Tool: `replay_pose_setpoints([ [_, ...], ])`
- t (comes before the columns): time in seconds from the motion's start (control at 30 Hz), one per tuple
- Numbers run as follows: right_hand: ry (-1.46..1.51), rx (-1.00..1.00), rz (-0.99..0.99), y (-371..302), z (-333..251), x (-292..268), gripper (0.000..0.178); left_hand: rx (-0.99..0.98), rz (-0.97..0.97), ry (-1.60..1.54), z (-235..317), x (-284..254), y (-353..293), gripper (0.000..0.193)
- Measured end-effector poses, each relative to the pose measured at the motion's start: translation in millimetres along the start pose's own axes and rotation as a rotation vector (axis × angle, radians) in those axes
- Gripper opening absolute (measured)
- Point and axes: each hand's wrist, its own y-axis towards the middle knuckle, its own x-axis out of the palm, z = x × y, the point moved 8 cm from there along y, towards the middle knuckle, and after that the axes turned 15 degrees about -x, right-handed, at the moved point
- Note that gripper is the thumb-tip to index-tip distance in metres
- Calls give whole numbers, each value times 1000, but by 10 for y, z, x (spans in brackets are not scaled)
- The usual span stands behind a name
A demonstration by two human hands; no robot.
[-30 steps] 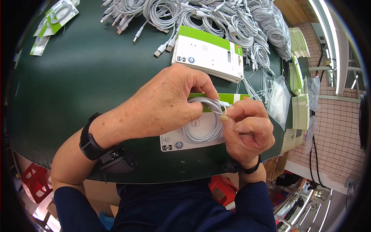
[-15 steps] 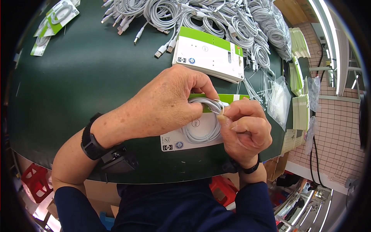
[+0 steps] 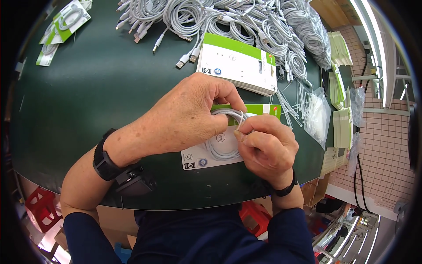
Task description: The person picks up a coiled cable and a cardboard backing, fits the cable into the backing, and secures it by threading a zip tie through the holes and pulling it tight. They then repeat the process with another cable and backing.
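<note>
A coiled grey-white charging cable (image 3: 216, 152) lies on a white-and-green card (image 3: 192, 155) in front of me. My left hand (image 3: 189, 115) reaches over the card, its thumb and forefinger closed on the top of the coil. A thin white tie (image 3: 241, 115) loops round the cable beside those fingertips. My right hand (image 3: 271, 147) pinches the tie's end between thumb and fingers at the coil's right side. My fingers hide part of the coil and the end of the tie.
Beyond my hands stands a stack of similar cards (image 3: 239, 59). Behind it is a heap of coiled cables (image 3: 187, 17). Loose white ties (image 3: 288, 108) and a clear bag (image 3: 317, 116) lie to the right. Carded cables (image 3: 66, 22) rest at the far left of the green table (image 3: 101, 79).
My right hand has shifted left, closer to my left fingertips, still pinching the tie. The green strip's right end now shows more. My left hand has barely moved.
</note>
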Motion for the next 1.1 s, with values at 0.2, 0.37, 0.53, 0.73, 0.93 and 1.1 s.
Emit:
replay_pose_setpoints([
  [0.2,71,4,65,3,74,-39,30,-17,2,33,18,2,-29,28],
  [0.37,197,254,310,-108,270,-352,26,-76,-28,0,4,-22,-42,29],
  [0.53,276,562,500,-432,771,-582,13,-58,-47,21,103,33,-67,30],
  [0.73,747,893,383,-658,987,-41,21,-76,-106,-94,109,66,-103,34],
  [0.93,1168,650,177,-839,531,297,47,-68,-82,-105,97,38,-94,36],
  [1.1,1312,914,230,-962,578,408,88,-45,-85,-104,95,37,-89,37],
])
